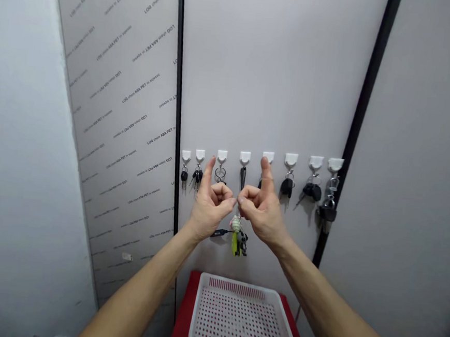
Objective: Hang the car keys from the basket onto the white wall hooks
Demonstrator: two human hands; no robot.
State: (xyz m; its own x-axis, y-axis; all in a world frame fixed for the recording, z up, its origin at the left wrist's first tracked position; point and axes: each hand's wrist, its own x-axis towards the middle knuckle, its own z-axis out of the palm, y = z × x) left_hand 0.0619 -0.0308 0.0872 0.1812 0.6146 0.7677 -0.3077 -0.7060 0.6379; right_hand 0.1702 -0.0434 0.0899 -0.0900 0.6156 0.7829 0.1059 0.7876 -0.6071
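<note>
My left hand and my right hand are raised in front of a row of keys on a pale panel. Each has the index finger stretched up and the other fingers curled, with thumbs pointing toward each other. Neither holds anything. Between them a black strap hangs from a white hook, ending in a bunch of charms partly behind my hands. My left hand partly hides a key ring. Behind my right index finger is another white hook, its keys mostly hidden.
Key bunches hang at the left, and more black keys hang at the right, up to a larger bunch by a black trim strip. Below, a white perforated basket rests on a red surface.
</note>
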